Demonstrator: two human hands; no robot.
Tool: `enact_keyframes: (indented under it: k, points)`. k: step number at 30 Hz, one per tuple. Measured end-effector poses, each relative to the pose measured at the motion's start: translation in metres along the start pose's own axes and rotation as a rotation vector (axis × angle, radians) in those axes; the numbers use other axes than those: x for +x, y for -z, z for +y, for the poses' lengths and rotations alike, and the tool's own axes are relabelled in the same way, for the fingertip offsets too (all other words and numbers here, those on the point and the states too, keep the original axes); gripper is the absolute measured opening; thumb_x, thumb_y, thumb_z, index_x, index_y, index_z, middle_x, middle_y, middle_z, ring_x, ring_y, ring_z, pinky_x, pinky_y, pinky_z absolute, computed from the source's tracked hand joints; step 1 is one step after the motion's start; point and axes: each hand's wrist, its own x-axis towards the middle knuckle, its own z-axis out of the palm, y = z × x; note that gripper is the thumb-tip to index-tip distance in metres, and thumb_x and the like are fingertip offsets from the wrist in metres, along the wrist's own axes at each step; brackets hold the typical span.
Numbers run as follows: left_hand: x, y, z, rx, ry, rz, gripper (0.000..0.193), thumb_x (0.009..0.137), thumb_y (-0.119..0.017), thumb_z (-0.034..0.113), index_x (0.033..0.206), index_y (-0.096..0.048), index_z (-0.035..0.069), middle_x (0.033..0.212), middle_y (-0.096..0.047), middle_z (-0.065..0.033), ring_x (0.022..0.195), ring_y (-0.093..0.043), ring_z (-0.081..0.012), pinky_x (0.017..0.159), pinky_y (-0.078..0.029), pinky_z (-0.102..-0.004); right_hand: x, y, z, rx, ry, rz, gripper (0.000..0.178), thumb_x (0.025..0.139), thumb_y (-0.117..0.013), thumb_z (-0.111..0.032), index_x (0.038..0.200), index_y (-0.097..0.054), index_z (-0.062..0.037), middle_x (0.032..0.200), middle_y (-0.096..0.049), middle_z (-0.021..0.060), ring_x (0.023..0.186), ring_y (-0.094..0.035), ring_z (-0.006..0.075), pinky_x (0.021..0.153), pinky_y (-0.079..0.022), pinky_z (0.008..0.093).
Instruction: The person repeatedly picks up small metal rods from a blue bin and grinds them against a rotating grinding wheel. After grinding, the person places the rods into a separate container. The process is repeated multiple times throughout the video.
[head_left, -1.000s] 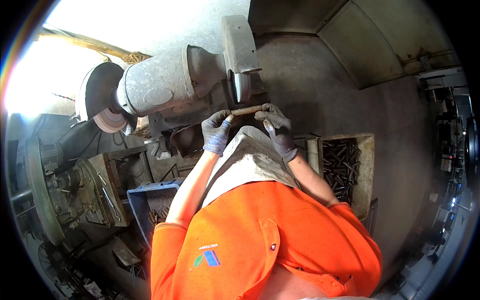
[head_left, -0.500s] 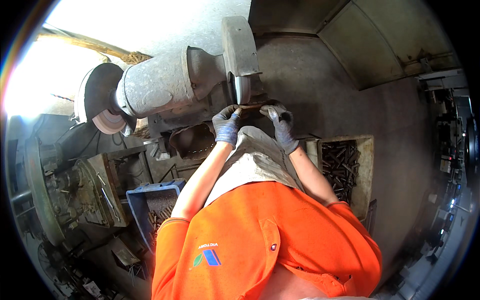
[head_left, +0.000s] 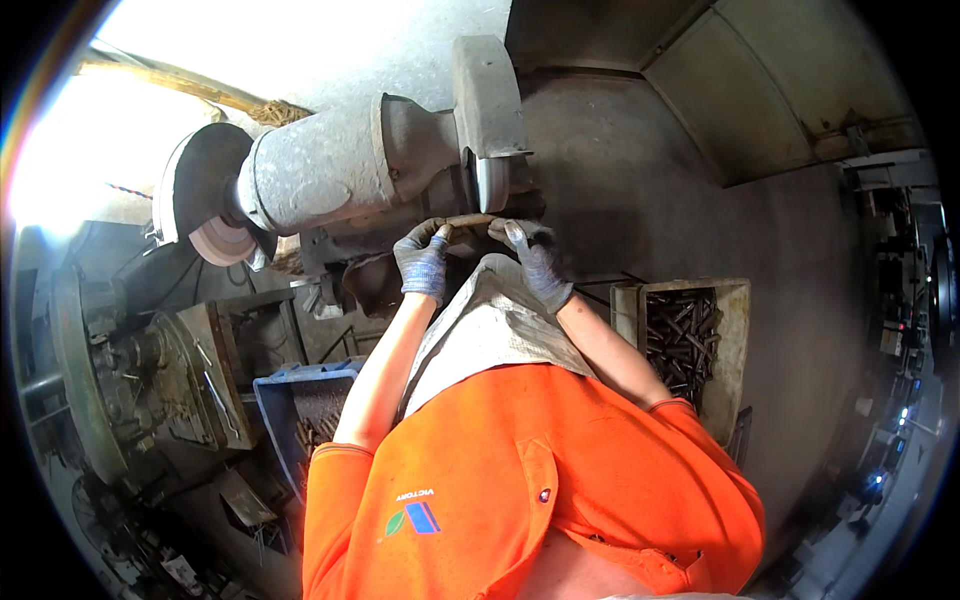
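Note:
Between my gloved hands lies a short brown metal rod [head_left: 469, 219], level and just below the right grinding wheel [head_left: 492, 186] of a bench grinder [head_left: 325, 170]. My left hand [head_left: 422, 262] pinches its left end between thumb and fingers. My right hand [head_left: 535, 262] is closed at the other end, with its thumb on top. The rod is at or very near the wheel's lower edge; contact cannot be made out. Both gloves are grey with blue cuffs.
To the right stands a worn bin [head_left: 736, 350] of dark metal rods. A blue crate [head_left: 275, 400] with brownish rods is at my left. The grinder's second wheel [head_left: 220, 243] sits partly under its guard. Farther left is a green machine [head_left: 85, 370]. A pale apron [head_left: 500, 330] covers my lap.
Both hands have shifted left with the rod, so its right part is now under the wheel. The view has moved slightly.

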Motion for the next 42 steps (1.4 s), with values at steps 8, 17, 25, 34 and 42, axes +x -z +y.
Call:
enact_keyframes:
  k: [8, 17, 25, 34, 42]
  points:
    - [0.003, -0.033, -0.006, 0.204, 0.049, 0.019, 0.011, 0.079, -0.066, 0.005, 0.087, -0.067, -0.001, 0.078, -0.065, -0.0035, 0.064, -0.055, -0.0087, 0.057, -0.045, -0.0230, 0.001, 0.032, 0.005, 0.106, -0.130, -0.010, 0.034, 0.090, -0.054, -0.030, 0.100, -0.057, 0.0026, 0.099, -0.057, 0.0107, 0.098, -0.057, 0.0219, 0.092, -0.045, 0.0365]
    - [0.010, -0.022, -0.013, 0.282, 0.026, 0.035, 0.012, 0.080, -0.067, 0.008, 0.086, -0.067, -0.002, 0.076, -0.064, -0.0022, 0.062, -0.052, -0.0069, 0.055, -0.042, -0.0212, 0.002, 0.021, 0.004, 0.145, -0.137, 0.039, 0.035, 0.090, -0.054, -0.029, 0.097, -0.059, 0.0056, 0.093, -0.061, 0.0105, 0.091, -0.060, 0.0191, 0.084, -0.049, 0.0312]
    - [0.016, 0.005, -0.018, 0.058, 0.053, 0.118, 0.013, 0.078, -0.066, 0.005, 0.088, -0.066, -0.003, 0.078, -0.065, -0.0035, 0.068, -0.055, -0.0090, 0.064, -0.045, -0.0236, -0.002, -0.006, -0.002, 0.336, -0.139, -0.016, 0.036, 0.091, -0.053, -0.028, 0.095, -0.061, 0.0064, 0.093, -0.063, 0.0123, 0.091, -0.061, 0.0200, 0.083, -0.050, 0.0299]
    - [-0.003, 0.023, 0.012, 0.195, -0.075, 0.031, 0.013, 0.080, -0.064, 0.004, 0.091, -0.065, -0.003, 0.081, -0.064, -0.0032, 0.058, -0.053, -0.0082, 0.056, -0.044, -0.0214, -0.025, -0.008, -0.039, -0.314, 0.198, -0.159, 0.008, 0.075, -0.062, -0.007, 0.078, -0.064, 0.0002, 0.091, -0.063, 0.0134, 0.093, -0.060, 0.0217, 0.084, -0.047, 0.0332]
    - [-0.042, 0.027, 0.022, 0.111, 0.170, -0.216, 0.015, 0.083, -0.061, 0.006, 0.094, -0.060, -0.004, 0.079, -0.064, -0.0118, 0.050, -0.055, -0.0142, 0.050, -0.051, -0.0274, -0.069, -0.055, -0.265, -0.177, 1.037, -0.681, 0.025, 0.065, -0.062, -0.028, 0.054, -0.050, -0.0083, 0.058, -0.051, 0.0078, 0.057, -0.054, 0.0283, 0.052, -0.043, 0.0404]
